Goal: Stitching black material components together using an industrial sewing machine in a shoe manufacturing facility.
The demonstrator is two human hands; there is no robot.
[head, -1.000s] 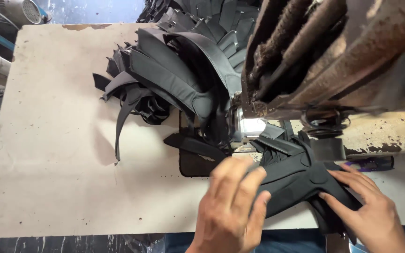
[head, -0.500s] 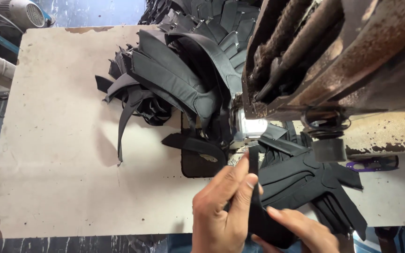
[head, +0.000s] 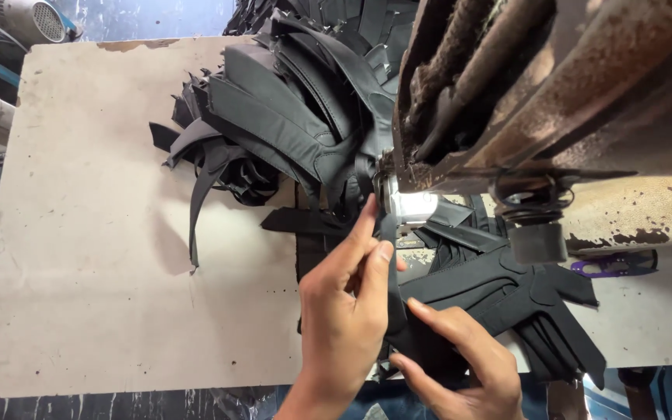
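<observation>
— What sits at the left of the desk (head: 103, 233)?

— Bare board mostly, then a heap of black padded straps (head: 274, 132) piled toward the far edge, loose ends trailing onto the desk.

— And the left hand (head: 344, 311)?

— Near the front edge, its grip pinching a narrow black strap (head: 389, 241) between thumb and fingers, holding it upright just under the sewing machine (head: 554, 85).

— The right hand (head: 460, 365)?

— Just beside it, its grip pressed together on the lower end of the same strap, fingers touching black cut pieces (head: 507, 295) fanned toward the front right corner.

— Anything further right?

— Purple snips (head: 616, 264) lie near the right edge.
</observation>
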